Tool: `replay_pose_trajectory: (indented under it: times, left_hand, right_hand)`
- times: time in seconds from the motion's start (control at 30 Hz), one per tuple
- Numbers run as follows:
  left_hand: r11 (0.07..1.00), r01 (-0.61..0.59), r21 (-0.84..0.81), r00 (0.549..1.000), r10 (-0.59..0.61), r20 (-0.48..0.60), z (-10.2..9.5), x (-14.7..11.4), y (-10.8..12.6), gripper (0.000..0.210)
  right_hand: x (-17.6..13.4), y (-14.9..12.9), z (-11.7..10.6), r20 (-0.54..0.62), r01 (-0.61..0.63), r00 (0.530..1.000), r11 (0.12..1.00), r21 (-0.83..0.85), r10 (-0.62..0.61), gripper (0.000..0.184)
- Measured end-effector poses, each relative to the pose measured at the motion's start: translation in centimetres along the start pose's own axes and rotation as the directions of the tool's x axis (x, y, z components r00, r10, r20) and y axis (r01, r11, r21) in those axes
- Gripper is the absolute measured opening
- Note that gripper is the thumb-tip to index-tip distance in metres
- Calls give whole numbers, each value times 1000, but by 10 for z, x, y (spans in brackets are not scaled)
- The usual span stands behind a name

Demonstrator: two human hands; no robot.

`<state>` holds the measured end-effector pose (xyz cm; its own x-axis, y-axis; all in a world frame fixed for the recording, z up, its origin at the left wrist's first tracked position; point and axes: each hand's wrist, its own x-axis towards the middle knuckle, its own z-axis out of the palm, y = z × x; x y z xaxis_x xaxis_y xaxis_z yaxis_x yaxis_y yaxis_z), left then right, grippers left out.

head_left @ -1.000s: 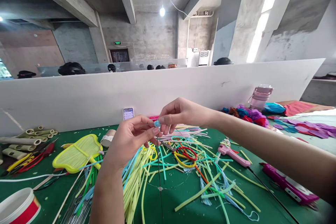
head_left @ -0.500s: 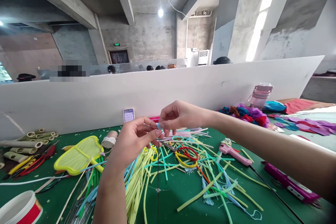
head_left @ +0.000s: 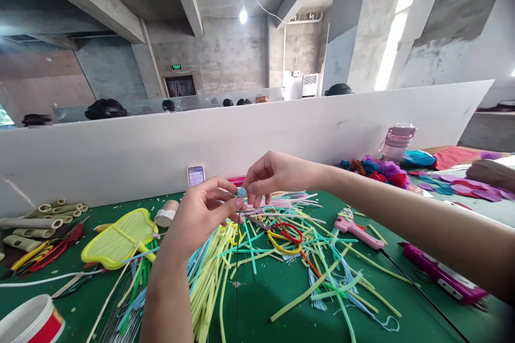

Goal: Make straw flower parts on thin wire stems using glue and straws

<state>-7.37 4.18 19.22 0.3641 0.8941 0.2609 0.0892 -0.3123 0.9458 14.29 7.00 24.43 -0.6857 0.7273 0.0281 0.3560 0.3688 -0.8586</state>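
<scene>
Over the middle of the table, my left hand (head_left: 207, 211) is closed with thumb and fingertips around a thin dark stem (head_left: 236, 268) that hangs straight down. A small light-blue piece (head_left: 242, 192) sits at the stem's top, and my right hand (head_left: 271, 176) pinches it between thumb and finger. The fingers partly hide how piece and stem join. Beneath the hands lie scissors (head_left: 290, 249) with red and yellow handles. Pale yellow-green fuzzy strips (head_left: 209, 284) lie in a bundle below my left hand.
A pink glue gun (head_left: 360, 233) and a purple tool (head_left: 444, 273) lie at right. Left are a yellow fuzzy-edged shape (head_left: 120, 238), bamboo tubes (head_left: 52, 222) and a white-and-red tub (head_left: 34, 321). A phone (head_left: 196, 175) leans on the white partition (head_left: 120, 155). Another person's hand (head_left: 491, 173) reaches in.
The light-blue piece shows more between my fingertips, and the stem's lower end has swung slightly left. Another person's hand has come into view at the right edge.
</scene>
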Motion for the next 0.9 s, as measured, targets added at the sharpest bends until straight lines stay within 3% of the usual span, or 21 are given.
replay_pose_trajectory:
  times: [0.27,0.9]
  left_hand:
    - [999,8,35,1000,-9,17,1,0,1,31]
    - [1000,-14,24,1000,14,20,1,0,-1,27]
  right_hand:
    - [1,-2,2,-6,-34,999,999,1,34,35]
    - [2,1,-2,46,-87,996,991,102,83,35]
